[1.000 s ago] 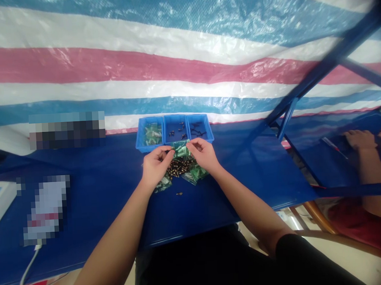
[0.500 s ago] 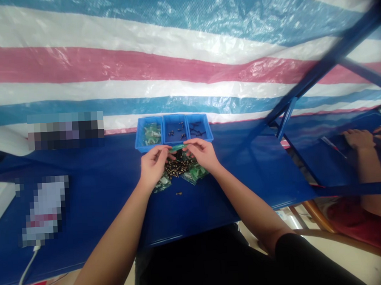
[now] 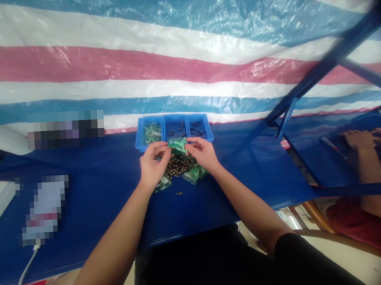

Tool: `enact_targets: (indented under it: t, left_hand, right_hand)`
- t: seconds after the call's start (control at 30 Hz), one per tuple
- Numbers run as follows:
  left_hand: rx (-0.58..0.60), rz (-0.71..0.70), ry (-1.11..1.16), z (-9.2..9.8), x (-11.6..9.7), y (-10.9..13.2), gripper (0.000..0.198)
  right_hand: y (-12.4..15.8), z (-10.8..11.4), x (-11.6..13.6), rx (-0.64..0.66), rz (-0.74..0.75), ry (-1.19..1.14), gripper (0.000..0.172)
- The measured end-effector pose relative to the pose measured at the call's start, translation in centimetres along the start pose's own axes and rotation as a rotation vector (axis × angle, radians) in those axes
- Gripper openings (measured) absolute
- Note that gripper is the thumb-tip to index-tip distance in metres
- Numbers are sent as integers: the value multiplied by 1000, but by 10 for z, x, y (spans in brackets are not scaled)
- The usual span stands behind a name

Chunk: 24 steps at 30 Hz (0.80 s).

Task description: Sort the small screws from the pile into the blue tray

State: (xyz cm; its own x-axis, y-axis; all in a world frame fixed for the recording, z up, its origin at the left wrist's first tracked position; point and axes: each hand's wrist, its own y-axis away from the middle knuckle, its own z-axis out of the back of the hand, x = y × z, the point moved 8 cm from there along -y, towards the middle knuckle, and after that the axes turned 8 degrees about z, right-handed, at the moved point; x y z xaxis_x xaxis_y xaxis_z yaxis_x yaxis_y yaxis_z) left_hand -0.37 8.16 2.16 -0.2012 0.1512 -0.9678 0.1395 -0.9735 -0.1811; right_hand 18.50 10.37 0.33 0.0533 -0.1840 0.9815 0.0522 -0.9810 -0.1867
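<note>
The left hand [image 3: 155, 163] and right hand [image 3: 204, 155] are pinching opposite ends of a green plastic bag [image 3: 177, 146] above piled metal pieces [image 3: 178, 167], where uneven pulling, I am judging, could tear it and spill its contents.

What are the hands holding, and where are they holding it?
A rectangular green see-through plastic bag: the left hand and right hand pinch its opposite side edges.

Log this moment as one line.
left hand: holds green bag, left side | right hand: holds green bag, right side | below: pile of brassy parts | beyond: three blue bins
</note>
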Motion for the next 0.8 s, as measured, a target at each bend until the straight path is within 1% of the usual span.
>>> enact_targets:
  t: [0.17, 0.33, 0.43, 0.57, 0.67, 0.8]
  left_hand:
    - [40, 80, 76, -3, 3, -1, 34]
    - [22, 145, 153, -2, 7, -3, 42]
    - [34, 152, 180, -3, 9, -4, 35]
    - [51, 161, 209, -4, 12, -5, 26]
    - [41, 163, 225, -1, 12, -7, 22]
    - [15, 132, 166, 4, 11, -9, 18]
  right_hand:
    - [-1, 0, -2, -11, -7, -1, 31]
    - [-1, 0, -1, -15, 32, -3, 31]
    - [0, 2, 2, -45, 56, 15, 30]
    - [0, 3, 6, -80, 103, -26, 27]
    - [1, 3, 7, -79, 127, -27, 25]
    - [3, 2, 7, -68, 140, 10, 25]
